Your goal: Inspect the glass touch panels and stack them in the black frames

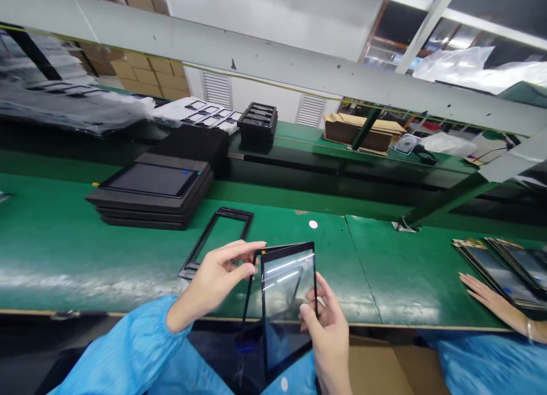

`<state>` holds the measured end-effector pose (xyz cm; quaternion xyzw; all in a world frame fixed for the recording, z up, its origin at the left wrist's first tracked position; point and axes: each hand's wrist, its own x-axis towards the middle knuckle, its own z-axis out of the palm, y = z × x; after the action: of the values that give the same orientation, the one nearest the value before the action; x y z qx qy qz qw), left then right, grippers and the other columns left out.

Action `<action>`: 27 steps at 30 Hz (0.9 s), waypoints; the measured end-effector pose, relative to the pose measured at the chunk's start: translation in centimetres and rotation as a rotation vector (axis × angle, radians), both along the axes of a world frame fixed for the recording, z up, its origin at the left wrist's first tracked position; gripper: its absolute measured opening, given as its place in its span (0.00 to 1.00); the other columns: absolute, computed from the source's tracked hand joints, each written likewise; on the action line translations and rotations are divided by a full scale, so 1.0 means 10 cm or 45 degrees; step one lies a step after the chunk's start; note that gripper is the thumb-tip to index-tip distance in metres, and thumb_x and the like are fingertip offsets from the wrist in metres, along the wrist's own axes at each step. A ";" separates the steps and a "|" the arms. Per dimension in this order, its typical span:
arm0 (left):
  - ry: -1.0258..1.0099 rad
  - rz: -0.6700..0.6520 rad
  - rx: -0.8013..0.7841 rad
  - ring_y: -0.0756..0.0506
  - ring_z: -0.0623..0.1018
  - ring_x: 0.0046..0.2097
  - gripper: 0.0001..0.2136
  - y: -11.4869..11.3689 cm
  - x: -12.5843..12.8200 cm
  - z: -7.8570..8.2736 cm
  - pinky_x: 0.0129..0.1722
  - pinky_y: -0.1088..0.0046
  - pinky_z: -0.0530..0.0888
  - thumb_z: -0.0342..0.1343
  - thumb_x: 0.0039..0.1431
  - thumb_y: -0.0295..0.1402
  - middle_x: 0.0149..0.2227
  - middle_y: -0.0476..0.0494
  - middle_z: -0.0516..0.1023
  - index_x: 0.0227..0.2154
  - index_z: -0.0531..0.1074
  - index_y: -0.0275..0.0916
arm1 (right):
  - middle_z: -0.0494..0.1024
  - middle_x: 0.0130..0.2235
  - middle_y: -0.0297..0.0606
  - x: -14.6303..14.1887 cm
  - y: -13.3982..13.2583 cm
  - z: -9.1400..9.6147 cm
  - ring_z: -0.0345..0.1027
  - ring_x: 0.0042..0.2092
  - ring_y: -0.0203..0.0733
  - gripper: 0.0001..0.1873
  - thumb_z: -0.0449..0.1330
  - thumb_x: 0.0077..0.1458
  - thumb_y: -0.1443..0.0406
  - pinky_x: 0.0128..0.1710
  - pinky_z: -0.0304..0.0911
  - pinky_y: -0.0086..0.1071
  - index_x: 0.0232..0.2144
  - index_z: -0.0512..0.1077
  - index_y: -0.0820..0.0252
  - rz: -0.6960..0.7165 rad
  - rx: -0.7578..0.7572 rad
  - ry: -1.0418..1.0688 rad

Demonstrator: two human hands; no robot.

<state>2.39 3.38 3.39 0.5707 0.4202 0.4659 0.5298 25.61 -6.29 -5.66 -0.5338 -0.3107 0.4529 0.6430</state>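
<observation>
My left hand (222,275) pinches the upper left corner of a thin black plastic frame (249,295), seen mostly edge-on. In my right hand (327,329) is a glass screen panel (285,309) with a black border, gripped by its right edge between thumb and fingers. Glass and frame are close together at the top, with a gap widening between them lower down. Both are tilted above the bench's front edge. Behind my left hand, another black frame (235,214) lies on the green bench (325,252).
A stack of black trays (145,218) on the left bears a screen panel (151,179). At right, a co-worker's hand (491,304) rests beside several panels (504,269). The raised shelf holds a black tray stack (257,124) and a cardboard divider box (359,133).
</observation>
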 end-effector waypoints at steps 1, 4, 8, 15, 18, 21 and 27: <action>0.000 0.001 -0.015 0.45 0.78 0.34 0.16 -0.02 0.01 0.01 0.33 0.71 0.82 0.70 0.57 0.34 0.35 0.45 0.78 0.49 0.87 0.51 | 0.78 0.39 0.36 -0.01 0.00 0.01 0.70 0.30 0.36 0.35 0.76 0.54 0.58 0.25 0.70 0.27 0.62 0.74 0.53 -0.003 -0.002 -0.003; -0.041 0.006 -0.098 0.46 0.77 0.33 0.17 -0.05 0.04 0.02 0.31 0.73 0.81 0.71 0.56 0.36 0.34 0.45 0.80 0.50 0.87 0.49 | 0.78 0.40 0.37 -0.07 -0.02 0.07 0.71 0.31 0.37 0.34 0.75 0.56 0.58 0.26 0.71 0.27 0.63 0.74 0.52 -0.014 -0.012 -0.023; -0.140 -0.004 -0.251 0.45 0.80 0.34 0.22 -0.08 0.08 -0.04 0.31 0.74 0.81 0.73 0.55 0.40 0.33 0.43 0.83 0.53 0.85 0.46 | 0.79 0.41 0.38 -0.12 -0.06 0.11 0.72 0.33 0.38 0.36 0.74 0.56 0.57 0.26 0.71 0.28 0.65 0.72 0.53 -0.046 -0.067 -0.056; -0.234 -0.013 -0.371 0.43 0.85 0.38 0.24 -0.10 0.10 -0.15 0.31 0.75 0.83 0.74 0.55 0.41 0.38 0.42 0.86 0.56 0.83 0.47 | 0.78 0.40 0.35 -0.12 -0.09 0.18 0.72 0.31 0.36 0.38 0.74 0.55 0.57 0.25 0.71 0.27 0.66 0.71 0.52 -0.014 -0.132 -0.041; -0.261 -0.022 -0.395 0.41 0.86 0.43 0.24 -0.10 0.11 -0.17 0.32 0.76 0.84 0.74 0.56 0.40 0.42 0.42 0.87 0.57 0.82 0.48 | 0.77 0.40 0.34 -0.13 -0.08 0.24 0.72 0.31 0.36 0.38 0.75 0.53 0.58 0.24 0.71 0.27 0.65 0.72 0.52 -0.027 -0.159 -0.049; -0.256 -0.007 -0.405 0.39 0.87 0.46 0.26 -0.10 0.11 -0.17 0.31 0.78 0.83 0.75 0.56 0.40 0.44 0.40 0.88 0.58 0.82 0.47 | 0.77 0.39 0.34 -0.15 -0.08 0.27 0.72 0.31 0.36 0.38 0.74 0.53 0.58 0.24 0.71 0.27 0.65 0.73 0.53 -0.051 -0.167 -0.072; -0.175 0.003 -0.417 0.37 0.88 0.44 0.29 -0.12 0.12 -0.15 0.32 0.76 0.84 0.73 0.57 0.42 0.40 0.37 0.89 0.61 0.79 0.43 | 0.78 0.41 0.37 -0.17 -0.13 0.19 0.72 0.34 0.38 0.35 0.71 0.57 0.56 0.29 0.72 0.30 0.65 0.72 0.53 -0.070 -0.166 -0.231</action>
<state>3.55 2.17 1.86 0.4431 0.4538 0.4298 0.6427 23.89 -7.57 -3.74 -0.6214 -0.3228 0.4043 0.5883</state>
